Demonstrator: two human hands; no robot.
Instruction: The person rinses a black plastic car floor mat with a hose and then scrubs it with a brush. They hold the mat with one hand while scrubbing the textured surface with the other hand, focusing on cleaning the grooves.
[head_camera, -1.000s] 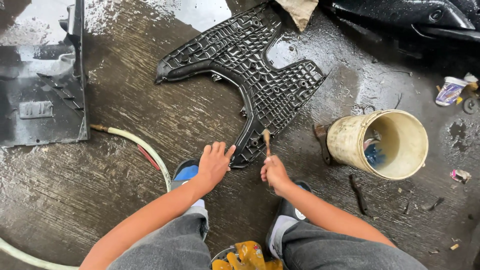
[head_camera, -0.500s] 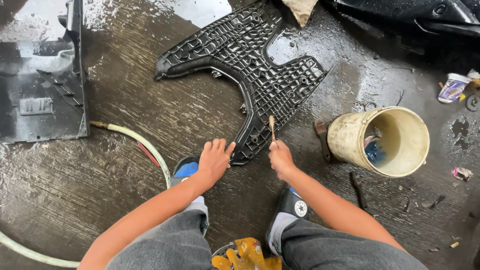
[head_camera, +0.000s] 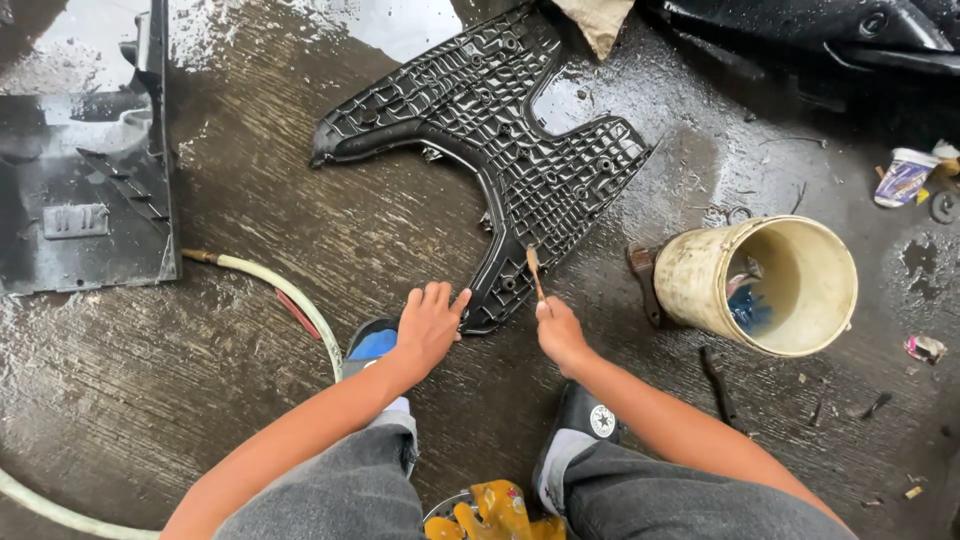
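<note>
Fingers (head_camera: 432, 296) of the left hand (head_camera: 428, 325) lie spread on the ribbed black panel (head_camera: 500, 160) flat on the wet floor (head_camera: 250, 380), right hand (head_camera: 560, 335) pinching a small brush (head_camera: 534, 270) at its near edge, grime seemingly remaining

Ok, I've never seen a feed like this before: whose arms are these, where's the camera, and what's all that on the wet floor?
The camera sits on a person's head and looks down, so the two bare arms are their own, above their knees and shoes. The left hand rests against the near end of a black ribbed plastic panel lying flat on the wet concrete floor. The right hand grips a small wooden-handled tool, probably a brush, its tip at the panel's edge. To the right a cream bucket lies tipped on its side. A pale hose curves on the left, beside another dark panel.
</note>
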